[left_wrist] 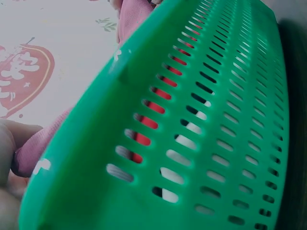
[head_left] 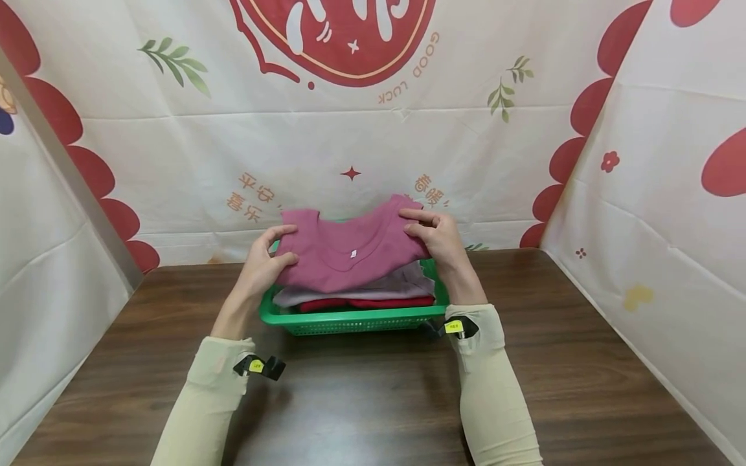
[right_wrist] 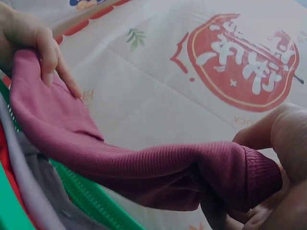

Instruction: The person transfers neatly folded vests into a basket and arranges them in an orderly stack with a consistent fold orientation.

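A folded mauve-pink shirt [head_left: 326, 275] with a round neckline and a small white label is held up by both hands over a green basket [head_left: 350, 321]. My left hand [head_left: 262, 262] pinches its left side between thumb and fingers. At the right side, my right hand [head_left: 443, 243] grips the fabric, and the right wrist view shows the ribbed cloth [right_wrist: 158, 163] sagging between the hands. Inside the basket lie a greyish-purple garment [head_left: 402, 285] and, under it, a red garment [head_left: 367, 303]. Basket wall [left_wrist: 86, 158] fills most of the left wrist view, hiding much of the shirt.
The basket stands on a dark wood-grain table [head_left: 350, 401], near its back edge. Behind it hangs a white printed cloth [head_left: 315, 155], with similar cloth on both sides.
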Demonstrator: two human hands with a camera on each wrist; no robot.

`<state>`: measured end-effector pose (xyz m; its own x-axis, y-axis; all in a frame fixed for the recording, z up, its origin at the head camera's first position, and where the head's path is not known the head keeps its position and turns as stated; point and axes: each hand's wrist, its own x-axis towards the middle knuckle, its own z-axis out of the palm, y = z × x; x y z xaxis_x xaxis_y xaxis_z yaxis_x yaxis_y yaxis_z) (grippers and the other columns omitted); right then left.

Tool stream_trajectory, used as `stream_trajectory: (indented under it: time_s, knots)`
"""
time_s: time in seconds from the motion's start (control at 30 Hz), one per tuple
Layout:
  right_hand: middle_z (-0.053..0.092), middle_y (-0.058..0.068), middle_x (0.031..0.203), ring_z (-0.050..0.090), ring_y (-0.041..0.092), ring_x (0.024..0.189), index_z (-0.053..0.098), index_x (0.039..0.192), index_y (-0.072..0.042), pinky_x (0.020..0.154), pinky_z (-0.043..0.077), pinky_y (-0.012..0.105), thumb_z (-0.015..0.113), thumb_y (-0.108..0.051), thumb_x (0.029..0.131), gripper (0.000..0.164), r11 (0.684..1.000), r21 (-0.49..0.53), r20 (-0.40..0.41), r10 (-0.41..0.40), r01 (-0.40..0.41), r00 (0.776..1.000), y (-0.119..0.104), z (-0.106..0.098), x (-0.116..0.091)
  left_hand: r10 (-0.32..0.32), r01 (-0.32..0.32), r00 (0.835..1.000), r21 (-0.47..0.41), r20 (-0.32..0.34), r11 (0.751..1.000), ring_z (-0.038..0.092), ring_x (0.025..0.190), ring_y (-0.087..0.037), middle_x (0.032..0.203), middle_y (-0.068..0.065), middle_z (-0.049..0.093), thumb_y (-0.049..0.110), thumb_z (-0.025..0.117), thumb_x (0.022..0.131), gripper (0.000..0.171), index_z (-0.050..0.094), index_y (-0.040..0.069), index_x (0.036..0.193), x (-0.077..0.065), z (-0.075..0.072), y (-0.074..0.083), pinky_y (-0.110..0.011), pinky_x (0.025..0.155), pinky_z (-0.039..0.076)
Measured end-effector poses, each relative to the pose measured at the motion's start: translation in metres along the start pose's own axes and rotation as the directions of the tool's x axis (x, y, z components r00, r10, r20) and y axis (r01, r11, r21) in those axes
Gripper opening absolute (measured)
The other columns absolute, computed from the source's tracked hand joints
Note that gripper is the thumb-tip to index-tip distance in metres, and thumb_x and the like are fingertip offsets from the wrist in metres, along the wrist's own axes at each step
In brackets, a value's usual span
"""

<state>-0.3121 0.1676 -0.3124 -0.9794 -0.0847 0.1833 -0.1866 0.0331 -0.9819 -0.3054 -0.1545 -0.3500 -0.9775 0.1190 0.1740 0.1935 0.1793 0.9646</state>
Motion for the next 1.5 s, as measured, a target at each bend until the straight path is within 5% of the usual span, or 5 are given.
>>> stream_trajectory:
  time_s: [0.3,0.63,0.9,1.17,1.5]
  knots:
    - [0.052,0.018,0.136,0.06,0.009,0.081,0.058,0.132,-0.003,0.057,0.048,0.02,0.055,-0.001,0.087,0.045,1.0,-0.016,0.001,-0.013,0.013,1.0,0.012,-0.003,0.009,-0.003,0.003,1.0,0.016,0.013,1.0,0.054,0.108,-0.024,0.146,-0.005,0.037,0.007,0.064,0.084,0.063,0.045,0.019,0.143,0.004,0.0,-0.009,-0.026,0.08,0.052]
    - [0.051,0.014,0.141,0.046,0.022,0.098,0.061,0.129,-0.007,0.068,0.038,0.026,0.05,-0.002,0.088,0.043,0.909,-0.414,0.001,-0.05,0.045,0.999,0.026,-0.007,0.017,0.024,-0.03,0.999,0.132,0.044,0.991,0.037,0.132,-0.027,0.156,-0.003,0.028,0.009,0.064,0.085,0.065,0.044,0.022,0.146,0.006,0.001,-0.014,-0.048,0.103,0.041]
    - [0.056,0.014,0.135,0.048,0.024,0.091,0.061,0.13,-0.01,0.066,0.038,0.029,0.048,-0.005,0.09,0.043,0.875,-0.482,0.025,-0.043,0.049,0.999,0.03,-0.006,0.018,0.073,-0.099,0.991,0.244,0.111,0.965,0.027,0.14,-0.025,0.155,-0.008,0.028,0.006,0.062,0.085,0.068,0.038,0.017,0.148,0.006,0.003,-0.016,-0.049,0.111,0.03]
    - [0.057,0.013,0.134,0.049,0.023,0.099,0.061,0.13,-0.011,0.073,0.039,0.032,0.048,-0.006,0.09,0.043,0.869,-0.494,0.002,-0.038,0.034,0.999,0.033,-0.008,0.018,0.046,-0.071,0.994,0.252,0.103,0.965,0.025,0.143,-0.023,0.156,-0.007,0.027,0.008,0.061,0.086,0.069,0.036,0.017,0.149,0.005,0.005,-0.016,-0.048,0.111,0.03]
    - [0.051,0.013,0.142,0.048,0.02,0.114,0.063,0.127,-0.01,0.08,0.04,0.03,0.05,-0.006,0.087,0.042,0.894,-0.446,-0.02,0.039,-0.044,0.999,0.035,-0.013,0.021,0.091,-0.122,0.992,0.504,0.085,0.855,0.036,0.137,-0.028,0.15,-0.01,0.037,0.014,0.061,0.082,0.068,0.04,0.013,0.147,0.007,0.009,-0.017,-0.05,0.109,0.033]
